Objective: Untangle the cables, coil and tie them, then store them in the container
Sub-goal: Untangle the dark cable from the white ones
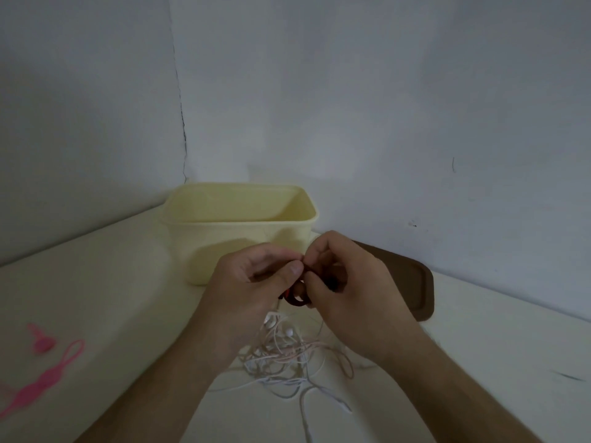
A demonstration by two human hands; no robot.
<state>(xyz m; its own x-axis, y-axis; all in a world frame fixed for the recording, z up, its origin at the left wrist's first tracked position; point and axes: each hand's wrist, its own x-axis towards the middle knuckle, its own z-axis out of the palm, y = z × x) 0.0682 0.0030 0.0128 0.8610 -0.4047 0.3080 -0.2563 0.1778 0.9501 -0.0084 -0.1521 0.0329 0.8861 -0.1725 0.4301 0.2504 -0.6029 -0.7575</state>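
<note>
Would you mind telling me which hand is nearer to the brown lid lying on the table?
Right. The right hand is just in front of the brown lid, overlapping its near-left edge in view; the left hand is further left.

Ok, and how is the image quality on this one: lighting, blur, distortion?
Head view: dim, flat lighting with a grey-blue cast; soft overall. The pink ties at the left edge are blurred, and the white cable tangle reads only loosely. Wide-angle bending shows in the table edge and wall corner. Left hand and right hand partly hide the dark coil. No glare.
</note>
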